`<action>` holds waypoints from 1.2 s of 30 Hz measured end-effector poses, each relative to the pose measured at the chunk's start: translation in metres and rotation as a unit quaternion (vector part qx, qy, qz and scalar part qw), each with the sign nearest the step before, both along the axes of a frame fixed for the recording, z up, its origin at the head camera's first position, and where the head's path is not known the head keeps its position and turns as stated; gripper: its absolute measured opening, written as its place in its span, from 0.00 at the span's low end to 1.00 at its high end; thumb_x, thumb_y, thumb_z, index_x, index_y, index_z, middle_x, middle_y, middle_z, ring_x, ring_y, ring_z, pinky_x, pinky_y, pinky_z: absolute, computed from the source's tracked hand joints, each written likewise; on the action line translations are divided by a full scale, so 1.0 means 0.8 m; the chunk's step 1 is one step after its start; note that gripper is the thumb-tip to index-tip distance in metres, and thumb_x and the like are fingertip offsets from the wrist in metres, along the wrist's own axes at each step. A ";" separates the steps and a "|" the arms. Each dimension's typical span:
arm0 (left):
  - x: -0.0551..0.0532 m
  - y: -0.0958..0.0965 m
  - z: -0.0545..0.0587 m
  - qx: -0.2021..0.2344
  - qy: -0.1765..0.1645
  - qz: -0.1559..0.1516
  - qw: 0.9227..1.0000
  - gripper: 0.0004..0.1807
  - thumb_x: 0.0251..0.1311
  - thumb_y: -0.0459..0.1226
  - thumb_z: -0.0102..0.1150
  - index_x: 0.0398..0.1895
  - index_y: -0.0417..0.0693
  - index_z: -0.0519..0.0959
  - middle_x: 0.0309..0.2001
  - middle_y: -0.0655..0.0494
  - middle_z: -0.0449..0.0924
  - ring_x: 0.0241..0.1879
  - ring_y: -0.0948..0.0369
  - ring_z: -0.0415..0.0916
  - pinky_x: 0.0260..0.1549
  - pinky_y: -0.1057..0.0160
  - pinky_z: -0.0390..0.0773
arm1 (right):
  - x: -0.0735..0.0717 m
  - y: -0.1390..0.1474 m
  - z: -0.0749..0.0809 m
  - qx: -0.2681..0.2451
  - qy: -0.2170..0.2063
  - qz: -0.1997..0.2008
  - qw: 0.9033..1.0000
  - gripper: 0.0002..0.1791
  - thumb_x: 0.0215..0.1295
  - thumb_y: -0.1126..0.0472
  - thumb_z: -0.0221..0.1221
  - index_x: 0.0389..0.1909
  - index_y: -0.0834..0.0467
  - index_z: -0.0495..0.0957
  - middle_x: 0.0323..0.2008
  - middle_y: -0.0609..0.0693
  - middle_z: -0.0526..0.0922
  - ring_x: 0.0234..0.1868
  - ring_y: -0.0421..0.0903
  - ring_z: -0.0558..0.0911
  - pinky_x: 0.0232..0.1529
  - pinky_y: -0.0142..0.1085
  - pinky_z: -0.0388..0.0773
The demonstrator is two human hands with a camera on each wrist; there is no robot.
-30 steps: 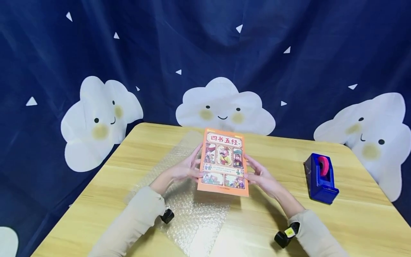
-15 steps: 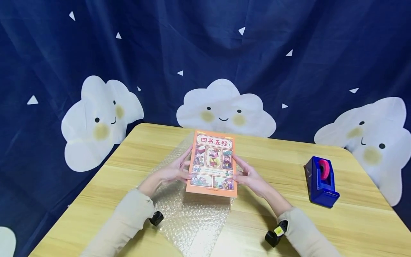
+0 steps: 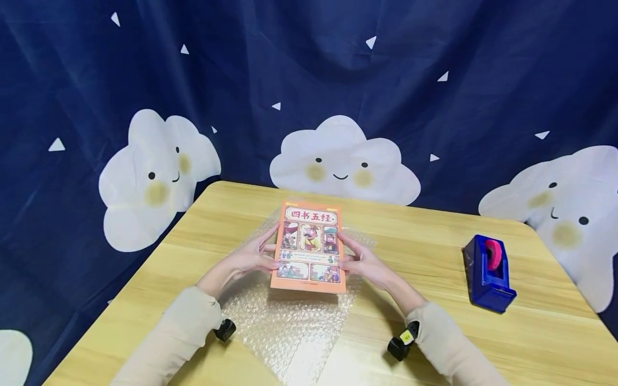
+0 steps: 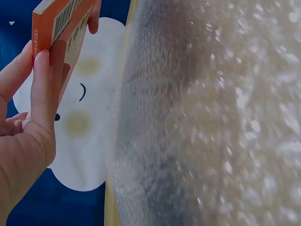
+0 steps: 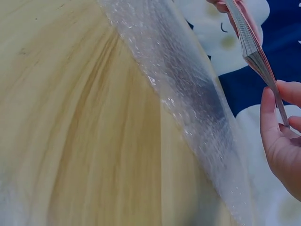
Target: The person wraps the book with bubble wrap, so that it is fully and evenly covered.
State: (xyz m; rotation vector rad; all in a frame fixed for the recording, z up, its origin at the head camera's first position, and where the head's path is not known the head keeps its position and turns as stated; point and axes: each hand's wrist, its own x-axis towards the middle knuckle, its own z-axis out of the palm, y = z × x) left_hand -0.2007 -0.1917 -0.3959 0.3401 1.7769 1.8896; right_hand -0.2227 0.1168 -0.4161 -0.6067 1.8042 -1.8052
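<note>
An orange book [image 3: 309,246] with cartoon pictures and red Chinese characters on its cover is held up over the bubble wrap [image 3: 289,327]. My left hand [image 3: 248,258] grips its left edge, thumb on the cover side and fingers behind. On the opposite edge my right hand [image 3: 369,264] pinches it the same way. The left wrist view shows the spine and the barcode on the back of the book [image 4: 63,23]. Page edges of the book [image 5: 254,52] show in the right wrist view, slightly fanned, between the thumb and fingers of the right hand [image 5: 284,136].
A blue tape dispenser [image 3: 488,276] with a pink roll [image 3: 493,254] stands at the right of the wooden table [image 3: 415,236]. Behind the table's far edge hangs a dark blue curtain [image 3: 241,64] with white clouds.
Both hands have carried the book leftward, so it is now more squarely over the bubble wrap. The grip on both edges stays the same. The head view has shifted slightly.
</note>
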 end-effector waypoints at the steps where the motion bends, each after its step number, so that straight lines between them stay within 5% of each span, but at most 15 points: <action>1: 0.000 -0.002 -0.001 -0.001 0.000 0.000 1.000 0.56 0.50 0.19 0.54 0.72 0.58 0.31 0.59 0.30 0.62 0.38 0.54 0.80 0.33 0.61 0.81 | 0.000 -0.002 0.000 0.001 -0.003 0.003 1.000 0.46 0.56 0.72 0.55 0.71 0.58 0.39 0.67 0.65 0.52 0.39 0.43 0.81 0.43 0.38 0.79; 8: 0.005 -0.011 -0.003 -0.022 0.001 0.009 1.000 0.57 0.49 0.21 0.57 0.72 0.56 0.30 0.58 0.29 0.62 0.39 0.52 0.80 0.36 0.57 0.81 | -0.002 -0.013 -0.005 0.020 -0.002 0.012 1.000 0.46 0.56 0.71 0.56 0.71 0.57 0.40 0.60 0.69 0.63 0.38 0.44 0.79 0.44 0.41 0.78; 23: 0.012 -0.021 -0.021 -0.068 -0.013 0.021 0.997 0.58 0.48 0.23 0.59 0.71 0.53 0.29 0.60 0.26 0.59 0.42 0.50 0.78 0.42 0.49 0.78 | -0.003 -0.028 -0.015 0.084 0.014 0.007 0.996 0.46 0.54 0.70 0.57 0.71 0.57 0.43 0.60 0.68 0.64 0.34 0.42 0.78 0.41 0.37 0.79; 36: 0.011 -0.025 -0.037 -0.123 -0.008 0.015 0.992 0.58 0.48 0.24 0.61 0.71 0.50 0.29 0.52 0.35 0.71 0.37 0.55 0.79 0.40 0.53 0.79 | -0.009 -0.032 -0.030 0.115 0.050 0.016 0.992 0.43 0.54 0.69 0.59 0.69 0.63 0.47 0.59 0.68 0.65 0.35 0.43 0.78 0.36 0.33 0.78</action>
